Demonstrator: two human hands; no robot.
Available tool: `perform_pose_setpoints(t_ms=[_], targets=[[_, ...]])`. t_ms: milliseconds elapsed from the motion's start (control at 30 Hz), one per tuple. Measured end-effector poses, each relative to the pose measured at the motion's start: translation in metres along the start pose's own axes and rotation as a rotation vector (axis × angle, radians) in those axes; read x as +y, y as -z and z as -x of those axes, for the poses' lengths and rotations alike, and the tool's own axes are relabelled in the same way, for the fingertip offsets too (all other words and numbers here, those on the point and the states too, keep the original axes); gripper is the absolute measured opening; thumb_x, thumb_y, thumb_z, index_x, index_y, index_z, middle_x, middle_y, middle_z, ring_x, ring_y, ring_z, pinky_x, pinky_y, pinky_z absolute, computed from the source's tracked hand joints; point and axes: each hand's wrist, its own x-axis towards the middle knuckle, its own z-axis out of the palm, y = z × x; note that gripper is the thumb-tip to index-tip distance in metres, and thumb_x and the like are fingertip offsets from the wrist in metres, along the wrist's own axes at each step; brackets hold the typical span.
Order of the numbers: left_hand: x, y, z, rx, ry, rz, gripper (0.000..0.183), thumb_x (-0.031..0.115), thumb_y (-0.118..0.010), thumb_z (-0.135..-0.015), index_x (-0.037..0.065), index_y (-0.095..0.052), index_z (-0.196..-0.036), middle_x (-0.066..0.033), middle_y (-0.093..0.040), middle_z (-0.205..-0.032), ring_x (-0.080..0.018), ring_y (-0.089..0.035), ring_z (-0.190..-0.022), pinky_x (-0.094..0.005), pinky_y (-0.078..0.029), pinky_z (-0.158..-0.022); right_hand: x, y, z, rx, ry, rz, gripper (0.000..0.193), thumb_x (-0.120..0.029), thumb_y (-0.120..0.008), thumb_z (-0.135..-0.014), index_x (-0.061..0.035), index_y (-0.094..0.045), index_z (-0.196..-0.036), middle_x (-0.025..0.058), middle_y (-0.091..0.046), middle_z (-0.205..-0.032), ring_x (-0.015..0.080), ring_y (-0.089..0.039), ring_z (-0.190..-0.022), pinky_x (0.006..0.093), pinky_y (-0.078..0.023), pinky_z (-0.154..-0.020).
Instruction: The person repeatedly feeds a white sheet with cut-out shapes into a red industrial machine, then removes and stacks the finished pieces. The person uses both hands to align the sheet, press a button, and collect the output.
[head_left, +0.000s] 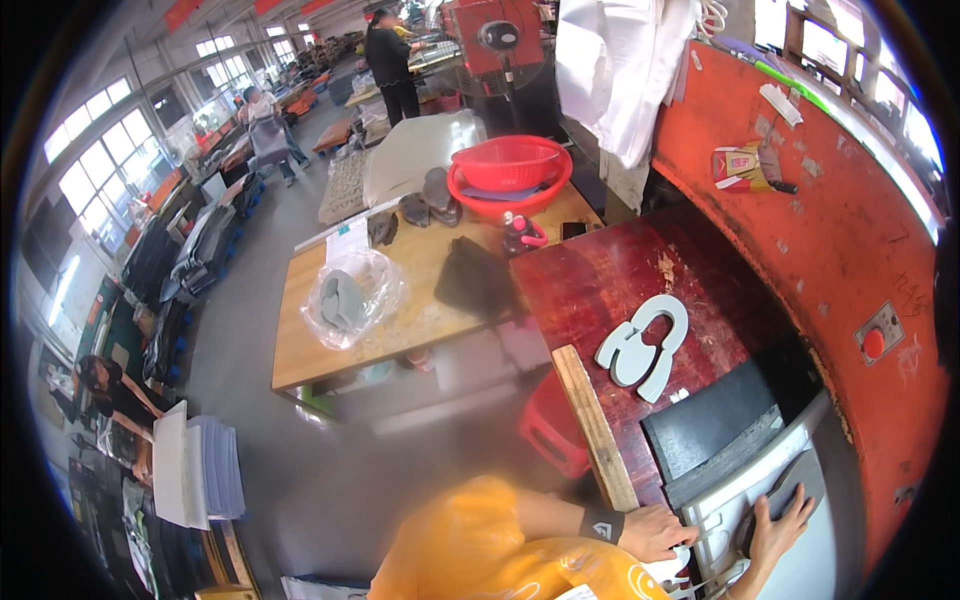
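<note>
The right hand is resting, fingers spread, on a dark sole that is lying on a white sheet. The left hand is curling near the sheet's edge, its grip hard to make out. Beyond, a black slab and pale cutouts are lying on the red bench. A clear bag and red baskets are sitting on the wooden bench.

Brightly lit by daylight from windows at left and upper right, overexposed to white there, hazy and soft just above the yellow garment, and strongly curved toward a black fisheye rim.
</note>
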Motion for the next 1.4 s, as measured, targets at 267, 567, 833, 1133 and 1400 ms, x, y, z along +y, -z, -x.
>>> perform_pose_setpoints(t_ms=[267,567,833,1133,1400], targets=[[-0.001,-0.002,0.027,0.003,0.056,0.001,0.033,0.018,-0.065,-0.073,0.008,-0.051,-0.101,-0.0156,-0.06,-0.067,-0.0392,-0.061,-0.068,-0.049,-0.045,-0.061,-0.025,-0.01,-0.018,-0.023,-0.203,0.118,0.078,-0.04,-0.069,-0.074,-0.0235,-0.037,-0.143,0.0148,-0.029,-0.151,0.0428,-0.038,-0.126,0.0544,-0.035,-0.102],[0.015,0.014,0.03,-0.239,0.359,0.004,0.028,0.029,-0.062,-0.082,0.012,-0.064,-0.105,-0.0168,-0.067,-0.089,-0.0364,-0.065,-0.081,-0.0474,-0.051,-0.07,-0.02,0.044,0.005,-0.089,-0.104,-0.882,0.077,-0.024,-0.074,-0.059,0.0004,-0.053,-0.128,0.0208,-0.051,-0.126,0.0316,-0.051,-0.117,0.0404,-0.043,-0.097],[0.026,0.024,0.022,-0.106,0.173,-0.15,0.025,0.02,-0.071,-0.077,0.008,-0.062,-0.097,-0.0137,-0.067,-0.081,-0.0327,-0.066,-0.073,-0.0395,-0.051,-0.062,0.034,0.08,0.003,-0.025,-0.247,-0.27,0.082,-0.033,-0.075,-0.059,-0.0095,-0.052,-0.135,0.0251,-0.034,-0.146,0.0403,-0.036,-0.132,0.0433,-0.033,-0.107],[0.02,0.023,0.023,-0.148,0.246,-0.124,0.029,0.027,-0.071,-0.077,0.012,-0.064,-0.1,-0.0109,-0.069,-0.089,-0.0299,-0.066,-0.08,-0.0407,-0.053,-0.069,0.035,0.065,0.004,-0.011,-0.24,0.0,0.08,-0.032,-0.075,-0.059,-0.0124,-0.054,-0.133,0.024,-0.034,-0.146,0.0464,-0.04,-0.121,0.0513,-0.038,-0.1],[0.02,0.023,0.015,-0.162,0.258,-0.105,0.029,0.026,-0.071,-0.076,0.011,-0.064,-0.1,-0.013,-0.068,-0.088,-0.0315,-0.066,-0.08,-0.0413,-0.052,-0.07,0.036,0.07,0.005,-0.072,-0.242,-0.006,0.079,-0.034,-0.077,-0.065,-0.0103,-0.051,-0.135,0.0252,-0.034,-0.145,0.044,-0.038,-0.125,0.0496,-0.035,-0.103]])
